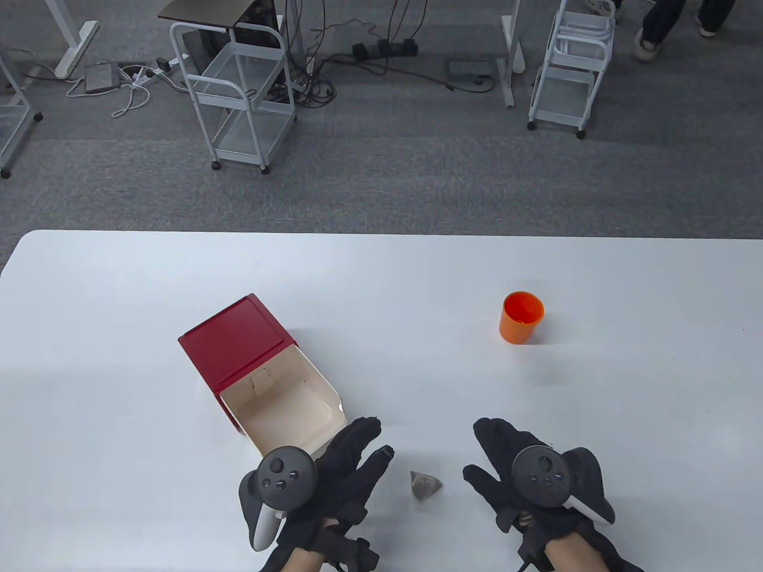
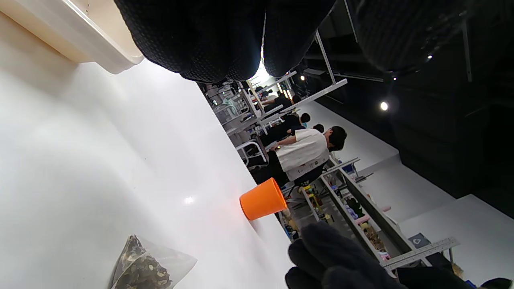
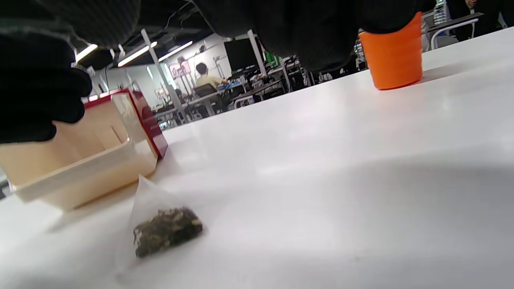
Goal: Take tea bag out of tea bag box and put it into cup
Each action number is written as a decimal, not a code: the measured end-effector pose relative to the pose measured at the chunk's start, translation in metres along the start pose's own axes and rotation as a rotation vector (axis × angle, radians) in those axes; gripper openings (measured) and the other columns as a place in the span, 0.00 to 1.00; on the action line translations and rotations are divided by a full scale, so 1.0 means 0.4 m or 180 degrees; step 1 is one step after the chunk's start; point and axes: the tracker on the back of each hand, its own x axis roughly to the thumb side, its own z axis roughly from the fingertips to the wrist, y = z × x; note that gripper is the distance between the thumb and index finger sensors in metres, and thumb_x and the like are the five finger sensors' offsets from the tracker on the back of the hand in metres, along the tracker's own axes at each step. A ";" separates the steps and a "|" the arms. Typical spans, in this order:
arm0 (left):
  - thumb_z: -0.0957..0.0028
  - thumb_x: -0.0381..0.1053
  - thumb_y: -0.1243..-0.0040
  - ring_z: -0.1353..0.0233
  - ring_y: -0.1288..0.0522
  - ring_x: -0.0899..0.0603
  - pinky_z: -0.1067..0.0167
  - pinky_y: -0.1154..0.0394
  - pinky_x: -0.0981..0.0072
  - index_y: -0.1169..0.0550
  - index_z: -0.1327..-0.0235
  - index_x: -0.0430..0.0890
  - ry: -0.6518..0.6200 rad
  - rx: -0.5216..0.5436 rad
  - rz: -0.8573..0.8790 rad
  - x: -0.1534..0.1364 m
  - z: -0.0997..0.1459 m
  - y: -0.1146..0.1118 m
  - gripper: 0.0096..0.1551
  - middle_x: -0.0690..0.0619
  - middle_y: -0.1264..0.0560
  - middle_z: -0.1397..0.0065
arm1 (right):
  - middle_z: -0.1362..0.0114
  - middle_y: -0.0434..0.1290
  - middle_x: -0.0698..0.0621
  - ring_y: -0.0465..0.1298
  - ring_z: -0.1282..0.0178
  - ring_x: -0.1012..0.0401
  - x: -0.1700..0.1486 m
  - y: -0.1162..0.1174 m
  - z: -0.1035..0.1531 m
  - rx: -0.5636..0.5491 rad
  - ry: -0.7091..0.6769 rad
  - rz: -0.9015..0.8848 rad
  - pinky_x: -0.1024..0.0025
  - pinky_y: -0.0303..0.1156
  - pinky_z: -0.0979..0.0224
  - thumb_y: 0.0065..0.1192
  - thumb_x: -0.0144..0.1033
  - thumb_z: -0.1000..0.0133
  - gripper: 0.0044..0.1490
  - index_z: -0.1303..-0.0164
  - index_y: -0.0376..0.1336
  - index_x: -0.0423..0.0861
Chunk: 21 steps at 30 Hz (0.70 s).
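A pyramid tea bag [image 1: 424, 483] lies on the white table between my two hands; it shows in the left wrist view [image 2: 148, 267] and the right wrist view [image 3: 166, 228]. The red tea bag box [image 1: 262, 369] lies on its side, its cream drawer open towards me and empty; it also shows in the right wrist view [image 3: 86, 152]. The orange cup [image 1: 521, 317] stands upright at the far right; it also shows in the wrist views [image 2: 263, 199] [image 3: 395, 56]. My left hand [image 1: 349, 471] rests flat, open, left of the bag. My right hand [image 1: 506, 462] rests open, right of the bag. Neither holds anything.
The white table [image 1: 381, 280] stretches wide beyond the box and cup. Its far edge borders grey carpet with white wire carts [image 1: 238, 89] and cables. The box's drawer rim [image 2: 100, 48] is just by my left fingertips.
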 end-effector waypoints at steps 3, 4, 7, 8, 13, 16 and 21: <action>0.48 0.71 0.48 0.23 0.29 0.36 0.28 0.29 0.52 0.29 0.23 0.51 -0.0001 0.0027 0.0035 -0.001 0.001 0.005 0.42 0.44 0.32 0.16 | 0.22 0.61 0.35 0.69 0.33 0.37 0.031 0.020 -0.020 0.0131 -0.0090 0.0183 0.39 0.62 0.29 0.58 0.62 0.47 0.48 0.25 0.54 0.43; 0.48 0.71 0.48 0.23 0.29 0.36 0.28 0.29 0.52 0.29 0.23 0.51 -0.0002 0.0030 0.0047 -0.001 0.001 0.006 0.42 0.44 0.32 0.16 | 0.22 0.61 0.35 0.69 0.33 0.37 0.042 0.030 -0.027 0.0170 -0.0125 0.0247 0.39 0.62 0.29 0.58 0.62 0.47 0.48 0.25 0.54 0.43; 0.48 0.71 0.48 0.23 0.29 0.36 0.28 0.29 0.52 0.29 0.23 0.51 -0.0001 0.0044 0.0065 -0.002 0.001 0.008 0.42 0.44 0.32 0.16 | 0.23 0.62 0.36 0.69 0.34 0.38 0.064 0.058 -0.043 0.0297 -0.0198 0.0370 0.40 0.62 0.29 0.58 0.62 0.48 0.48 0.26 0.54 0.43; 0.48 0.71 0.48 0.23 0.29 0.36 0.28 0.29 0.52 0.29 0.23 0.51 -0.0003 0.0046 0.0066 -0.002 0.001 0.008 0.42 0.44 0.32 0.16 | 0.24 0.63 0.36 0.70 0.35 0.39 0.072 0.069 -0.047 0.0342 -0.0227 0.0422 0.41 0.62 0.29 0.59 0.62 0.48 0.48 0.26 0.54 0.44; 0.48 0.71 0.48 0.23 0.29 0.37 0.28 0.29 0.52 0.29 0.23 0.51 0.0004 0.0061 0.0070 -0.002 0.000 0.010 0.42 0.44 0.32 0.16 | 0.25 0.64 0.37 0.70 0.36 0.41 0.097 0.120 -0.066 0.0577 -0.0312 0.0716 0.42 0.63 0.30 0.59 0.62 0.48 0.47 0.26 0.55 0.44; 0.48 0.71 0.48 0.23 0.29 0.37 0.28 0.29 0.52 0.29 0.23 0.51 0.0003 0.0072 0.0065 -0.002 0.000 0.012 0.42 0.45 0.32 0.16 | 0.26 0.64 0.38 0.71 0.37 0.41 0.103 0.141 -0.079 0.0676 -0.0333 0.0846 0.43 0.63 0.30 0.60 0.62 0.49 0.47 0.27 0.56 0.44; 0.48 0.71 0.48 0.23 0.29 0.37 0.28 0.29 0.52 0.29 0.24 0.51 -0.0024 0.0070 0.0058 0.000 0.001 0.012 0.42 0.45 0.32 0.16 | 0.27 0.65 0.39 0.71 0.38 0.42 0.115 0.172 -0.099 0.0818 -0.0392 0.1027 0.43 0.63 0.30 0.62 0.61 0.49 0.46 0.28 0.57 0.44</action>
